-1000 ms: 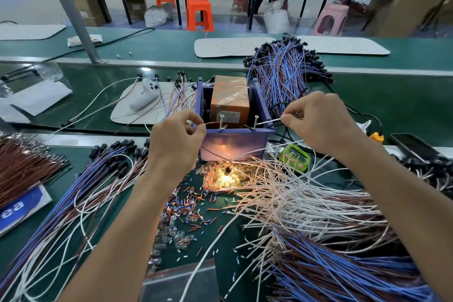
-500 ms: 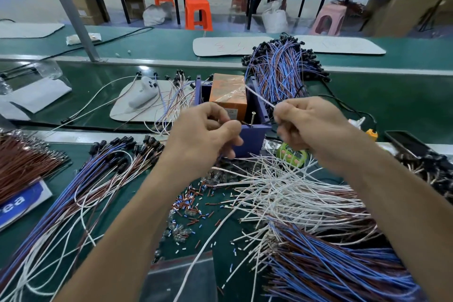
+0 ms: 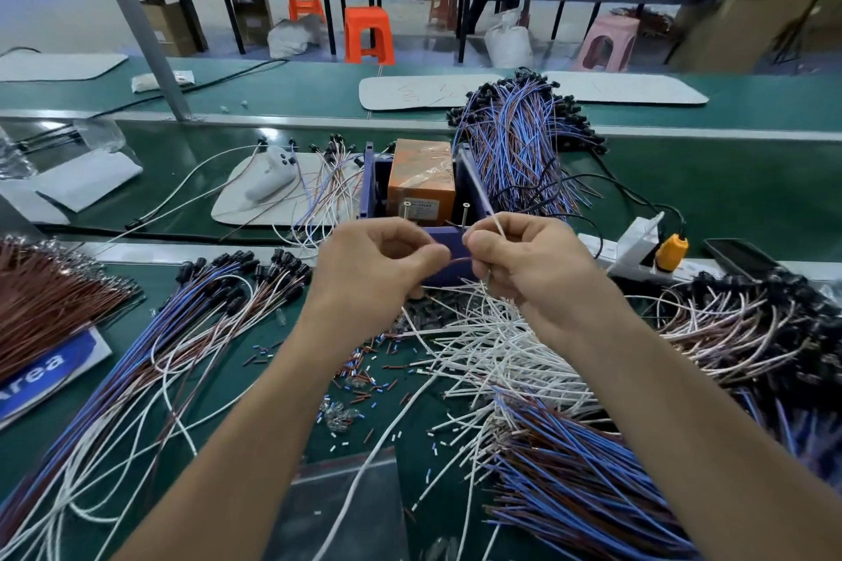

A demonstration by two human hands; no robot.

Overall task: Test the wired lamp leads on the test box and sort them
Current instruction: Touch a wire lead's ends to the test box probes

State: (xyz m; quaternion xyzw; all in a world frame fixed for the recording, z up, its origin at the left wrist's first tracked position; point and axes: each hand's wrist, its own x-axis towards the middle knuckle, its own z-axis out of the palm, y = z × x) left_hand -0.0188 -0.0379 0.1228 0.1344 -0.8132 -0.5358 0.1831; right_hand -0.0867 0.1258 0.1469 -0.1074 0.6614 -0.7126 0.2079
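The purple box [image 3: 374, 189] holds an orange block [image 3: 421, 178]; just in front of it, left grip [image 3: 373, 273] and right grip [image 3: 528, 269] both pinch a brown lead [image 3: 460, 261].

So the test box [image 3: 471, 182] sits mid-bench with a block [image 3: 421, 178] inside it, and the left hand [image 3: 373, 273] and right hand [image 3: 533, 269] are just in front of it, pinching one lead [image 3: 460, 260] between them. Left of the hands a long bundle [image 3: 182, 333] fans toward the near edge, and right of them a loose heap [image 3: 501, 342] lies partly over a near-right bundle [image 3: 569, 469]. Behind the box on the right is a big stack of leads [image 3: 515, 141], there's a flat pad [image 3: 237, 210] on its left, and a power strip [image 3: 633, 251] off to its right.
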